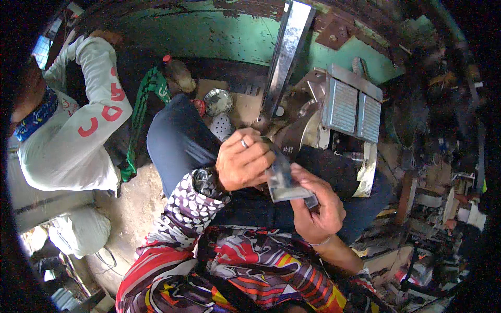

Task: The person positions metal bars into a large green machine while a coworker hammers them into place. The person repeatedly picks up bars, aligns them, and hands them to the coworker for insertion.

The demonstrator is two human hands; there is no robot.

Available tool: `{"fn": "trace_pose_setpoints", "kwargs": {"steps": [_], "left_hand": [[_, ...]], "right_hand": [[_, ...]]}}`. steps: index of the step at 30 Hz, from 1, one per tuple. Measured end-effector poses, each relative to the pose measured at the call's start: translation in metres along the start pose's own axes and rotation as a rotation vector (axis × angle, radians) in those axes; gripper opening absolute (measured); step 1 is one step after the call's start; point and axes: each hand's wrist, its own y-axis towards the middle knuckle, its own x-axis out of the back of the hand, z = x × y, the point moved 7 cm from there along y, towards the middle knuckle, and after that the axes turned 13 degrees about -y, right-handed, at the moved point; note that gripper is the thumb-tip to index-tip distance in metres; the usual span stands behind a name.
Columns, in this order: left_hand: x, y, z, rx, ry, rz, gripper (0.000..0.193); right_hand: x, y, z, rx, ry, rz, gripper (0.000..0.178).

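Note:
In front of my lap, both hands meet at a grey, shiny flat-sided piece (pixel 283 182) with a pale lower edge; motion blurs it and I cannot make out its kind. My left hand (pixel 244 160), wearing a ring, has its fingers curled closed at the upper end of the piece. Lower down, my right hand (pixel 319 204) pinches the other end between thumb and fingers. Part of the piece is hidden behind the left fingers.
A long metal bar (pixel 287 57) leans on the green wall beyond my hands. To the right stands a machine with a ribbed grey top (pixel 354 107). A round tin (pixel 218 101) lies past my knee. Another person in a white sleeve (pixel 99 104) sits at left, near a white sack (pixel 81 230).

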Motion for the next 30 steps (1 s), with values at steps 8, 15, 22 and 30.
{"fn": "trace_pose_setpoints", "kwargs": {"steps": [8, 15, 22, 30], "left_hand": [[-0.012, -0.025, -0.023, 0.008, 0.109, -0.069, 0.034], [-0.006, -0.03, -0.018, 0.079, 0.125, -0.077, 0.036], [0.0, -0.026, -0.02, 0.085, 0.134, -0.095, 0.039], [0.0, -0.022, -0.023, 0.07, 0.144, -0.112, 0.035]], "right_hand": [[0.006, -0.021, -0.017, 0.123, 0.027, 0.139, 0.037], [0.007, -0.015, -0.009, 0.177, -0.028, 0.094, 0.037], [0.009, -0.01, -0.003, 0.223, -0.024, 0.053, 0.036], [0.016, -0.005, 0.001, 0.23, -0.009, 0.022, 0.04]]}}
